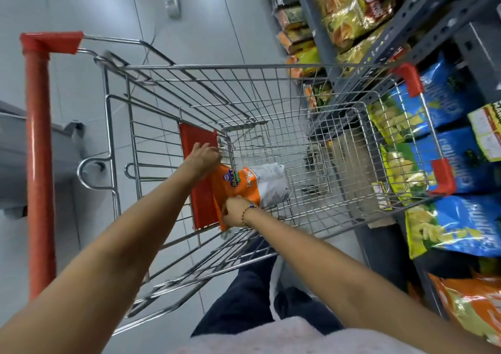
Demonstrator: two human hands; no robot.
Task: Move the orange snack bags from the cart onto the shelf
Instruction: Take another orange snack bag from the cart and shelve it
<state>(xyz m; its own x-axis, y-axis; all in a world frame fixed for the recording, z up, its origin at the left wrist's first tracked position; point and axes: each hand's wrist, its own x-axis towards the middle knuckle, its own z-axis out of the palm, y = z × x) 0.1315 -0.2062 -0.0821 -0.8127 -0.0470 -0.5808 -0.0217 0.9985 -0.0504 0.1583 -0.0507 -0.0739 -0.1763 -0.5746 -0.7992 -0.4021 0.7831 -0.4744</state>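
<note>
An orange and white snack bag (250, 185) lies inside the wire cart (271, 67), near its bottom by the red seat flap (199, 136). My left hand (203, 157) grips the bag's top left corner. At the bag's lower edge my right hand (235, 212), with a bead bracelet on the wrist, is closed on it. Both arms reach down into the basket. On the right stands the grey metal shelf (423, 20), with more orange bags (471, 307) on a low level at the bottom right.
Blue and green snack bags (455, 223) fill the shelf right beside the cart's right side. The cart's red handle (39, 164) stands at the left. A grey fixture (16, 150) is at the far left on the tiled floor. My legs are below the cart.
</note>
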